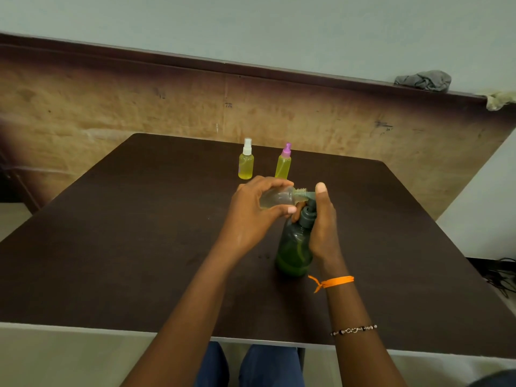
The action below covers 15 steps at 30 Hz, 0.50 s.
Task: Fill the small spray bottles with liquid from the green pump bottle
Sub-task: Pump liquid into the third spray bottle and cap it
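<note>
Pump bottle (294, 247): translucent dark green body, grey-green pump head.
Uncapped small bottle (276, 199): clear, faint yellowish tint.
Spray bottle, far left (246, 163): yellow-green contents, white cap.
Spray bottle, far right (283, 163): yellow-green contents, purple cap.
Table (111, 247): very dark brown — plain, pale grey edge.
Panel behind table (139, 107): tan wood grain with dark scuffs, dark brown top band.
Wall (251, 23): pale grey-green.
Cloth on ledge (423, 80): grey.
Wrist thread (333, 282): bright orange.
Bracelet (353, 329): dark beads alternating with silver links.
Trousers (268, 367): blue.
</note>
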Motion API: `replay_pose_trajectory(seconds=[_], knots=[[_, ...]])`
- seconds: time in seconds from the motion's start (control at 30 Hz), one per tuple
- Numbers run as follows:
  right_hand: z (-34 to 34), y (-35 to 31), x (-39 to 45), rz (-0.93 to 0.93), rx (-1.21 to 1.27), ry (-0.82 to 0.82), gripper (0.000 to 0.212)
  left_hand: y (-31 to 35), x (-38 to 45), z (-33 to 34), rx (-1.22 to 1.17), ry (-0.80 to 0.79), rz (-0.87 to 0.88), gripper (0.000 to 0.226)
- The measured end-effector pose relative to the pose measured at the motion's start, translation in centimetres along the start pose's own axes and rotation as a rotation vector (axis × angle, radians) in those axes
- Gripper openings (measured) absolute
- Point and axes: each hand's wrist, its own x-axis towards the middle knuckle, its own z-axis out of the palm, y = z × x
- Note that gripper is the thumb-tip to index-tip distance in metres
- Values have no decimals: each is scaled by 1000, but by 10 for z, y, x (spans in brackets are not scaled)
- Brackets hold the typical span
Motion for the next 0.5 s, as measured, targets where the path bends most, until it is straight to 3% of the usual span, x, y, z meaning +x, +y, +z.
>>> replay_pose_trajectory(seconds=[0.1, 0.2, 0.33, 0.5], knots=[[-2, 1, -1, -5, -14, -4, 48, 1, 0, 0, 7, -5, -2, 39], [0, 9, -3, 35, -218, 39, 14, 0, -1, 1, 22, -11, -6, 38], [2, 3, 1, -41, -138, 95, 44, 0, 1, 1, 29, -3, -20, 40], [5, 5, -4, 30, 64, 81, 56, 0, -1, 0, 4, 9, -26, 39]])
